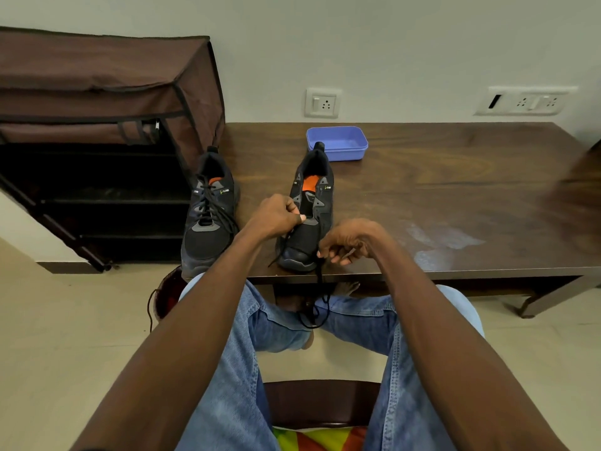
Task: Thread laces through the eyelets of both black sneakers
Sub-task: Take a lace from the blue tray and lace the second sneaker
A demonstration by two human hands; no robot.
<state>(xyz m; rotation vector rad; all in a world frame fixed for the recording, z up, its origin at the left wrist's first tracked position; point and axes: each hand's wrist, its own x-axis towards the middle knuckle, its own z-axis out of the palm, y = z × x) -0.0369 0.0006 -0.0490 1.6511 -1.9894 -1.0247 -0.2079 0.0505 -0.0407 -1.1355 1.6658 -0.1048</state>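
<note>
Two black sneakers stand on the dark wooden table [455, 196], toes toward me. The left sneaker [209, 216] is laced, with its black lace ends lying loose over it. The right sneaker [310, 209] has bare upper eyelets and an orange insole. My left hand [276, 216] pinches a black lace at the lowest eyelets on that shoe's left side. My right hand [346, 240] grips the same black lace [320, 297] at the toe's right side; the rest of it hangs off the table edge down between my knees.
A blue plastic box [338, 143] sits behind the right sneaker. A brown fabric shoe rack [97, 131] stands to the left of the table. I sit on a wooden chair [322, 402], legs in jeans. Wall sockets [322, 102] are behind the table.
</note>
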